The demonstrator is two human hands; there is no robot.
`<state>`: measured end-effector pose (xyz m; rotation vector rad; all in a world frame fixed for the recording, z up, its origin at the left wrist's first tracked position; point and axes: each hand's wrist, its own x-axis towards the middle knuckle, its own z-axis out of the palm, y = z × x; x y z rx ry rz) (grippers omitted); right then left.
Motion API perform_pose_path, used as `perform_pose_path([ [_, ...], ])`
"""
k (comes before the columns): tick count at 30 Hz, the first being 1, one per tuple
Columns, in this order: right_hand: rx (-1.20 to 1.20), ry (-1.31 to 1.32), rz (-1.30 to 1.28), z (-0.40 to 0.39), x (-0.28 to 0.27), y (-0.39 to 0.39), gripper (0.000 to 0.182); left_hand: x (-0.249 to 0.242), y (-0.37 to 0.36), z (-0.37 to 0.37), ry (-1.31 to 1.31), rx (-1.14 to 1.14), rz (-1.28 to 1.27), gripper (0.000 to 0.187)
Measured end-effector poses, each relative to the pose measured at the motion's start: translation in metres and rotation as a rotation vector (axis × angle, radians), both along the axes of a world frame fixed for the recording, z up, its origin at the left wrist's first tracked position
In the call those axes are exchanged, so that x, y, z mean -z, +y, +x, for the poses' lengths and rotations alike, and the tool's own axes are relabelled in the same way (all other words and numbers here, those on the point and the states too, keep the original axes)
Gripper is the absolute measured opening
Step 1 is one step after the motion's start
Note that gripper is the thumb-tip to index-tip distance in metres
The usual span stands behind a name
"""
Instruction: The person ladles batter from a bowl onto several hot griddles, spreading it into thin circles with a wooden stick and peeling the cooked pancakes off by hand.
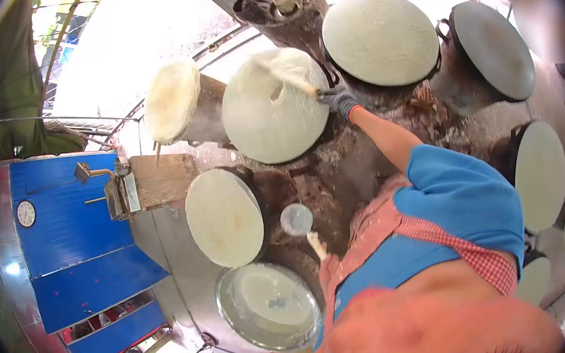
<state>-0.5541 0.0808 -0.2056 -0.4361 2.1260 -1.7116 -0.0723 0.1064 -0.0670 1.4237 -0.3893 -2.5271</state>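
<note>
In my right hand (340, 102), which wears a grey glove, is the wooden handle of a blurred tool with a broad pale end, perhaps a scraper (296, 81). It lies over a large round pan (273, 129) coated in whitish batter, with a small gap in the coating near the tool. My left hand (329, 271) is closed on the light handle of a ladle (296, 219), partly hidden by my apron. The ladle's round bowl is above the ground between the pans. Close to that hand is a wide metal basin (233, 328) of pale liquid batter.
Coated round pans stand around me: one at left (224, 218), one at far left (173, 100), one ahead (382, 38), others at right (540, 175). A bare grey pan (495, 51) tilts on its stove. A sooty drum (284, 5) stands ahead, a wooden box (164, 179) at left.
</note>
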Motion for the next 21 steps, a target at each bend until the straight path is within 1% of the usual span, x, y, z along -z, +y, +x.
perform_pose_path([
  [1, -0.165, -0.030, 0.091, 0.027, -0.025, 0.006, 0.036, 0.018, -0.011, 0.007, -0.001, 0.022, 0.087, 0.020],
  [2, -0.312, 0.065, 0.172, 0.043, -0.046, 0.013, 0.033, 0.032, -0.017, 0.006, 0.007, 0.046, 0.183, 0.024],
  [3, -0.250, 0.067, 0.239, 0.047, -0.079, 0.028, 0.031, 0.025, -0.024, 0.011, 0.129, 0.032, 0.268, 0.015],
  [4, -0.192, 0.066, 0.301, 0.045, -0.096, 0.037, 0.030, 0.018, -0.030, 0.017, 0.247, 0.027, 0.357, 0.009],
  [5, -0.151, 0.202, 0.466, 0.016, -0.073, 0.041, 0.025, 0.010, -0.036, 0.022, 0.357, 0.032, 0.447, 0.012],
  [6, 0.051, -0.090, 0.033, 0.004, -0.064, 0.063, 0.024, -0.005, -0.038, 0.018, 0.380, 0.042, 0.455, 0.018],
  [7, 0.088, -0.250, 0.085, 0.001, -0.048, 0.068, 0.024, 0.000, -0.041, 0.017, 0.385, 0.052, 0.460, 0.018],
  [8, 0.126, -0.425, 0.135, 0.009, -0.025, 0.068, 0.025, 0.004, -0.043, 0.025, 0.469, 0.015, 0.462, 0.023],
  [9, 0.137, -0.435, 0.132, 0.038, -0.013, 0.062, 0.025, 0.003, -0.048, 0.033, 0.551, -0.021, 0.461, 0.029],
  [10, 0.107, -0.425, 0.053, 0.067, -0.010, 0.056, 0.026, 0.005, -0.054, 0.027, 0.566, -0.012, 0.465, 0.029],
  [11, 0.072, -0.413, -0.021, 0.080, -0.012, 0.055, 0.028, 0.006, -0.060, 0.020, 0.551, -0.048, 0.526, 0.029],
  [12, 0.072, -0.416, -0.018, 0.085, -0.014, 0.062, 0.028, 0.004, -0.063, 0.024, 0.516, -0.091, 0.584, 0.030],
  [13, -0.011, -0.346, -0.065, 0.086, -0.021, 0.073, 0.029, 0.003, -0.062, 0.029, 0.515, -0.095, 0.583, 0.030],
  [14, -0.094, -0.267, -0.121, 0.079, -0.032, 0.082, 0.029, 0.004, -0.062, 0.031, 0.512, -0.102, 0.572, 0.024],
  [15, -0.118, -0.095, 0.091, 0.061, -0.053, 0.088, 0.030, 0.005, -0.065, 0.031, 0.512, -0.104, 0.554, 0.021],
  [16, -0.119, -0.085, 0.073, 0.042, -0.057, 0.083, 0.030, 0.002, -0.070, 0.025, 0.511, -0.104, 0.534, 0.021],
  [17, -0.021, 0.045, 0.183, 0.021, -0.059, 0.078, 0.030, -0.001, -0.070, 0.020, 0.521, -0.095, 0.518, 0.021],
  [18, 0.082, 0.173, 0.295, 0.001, -0.063, 0.072, 0.030, -0.013, -0.065, 0.011, 0.572, -0.167, 0.513, 0.019],
  [19, -0.018, 0.275, 0.503, -0.016, -0.080, 0.067, 0.034, -0.019, -0.063, 0.003, 0.619, -0.242, 0.512, 0.029],
  [20, -0.020, 0.275, 0.498, -0.021, -0.070, 0.055, 0.034, -0.016, -0.067, -0.002, 0.620, -0.243, 0.507, 0.029],
  [21, 0.049, 0.556, 0.624, -0.018, -0.051, 0.040, 0.035, -0.010, -0.074, -0.005, 0.632, -0.218, 0.516, 0.033],
])
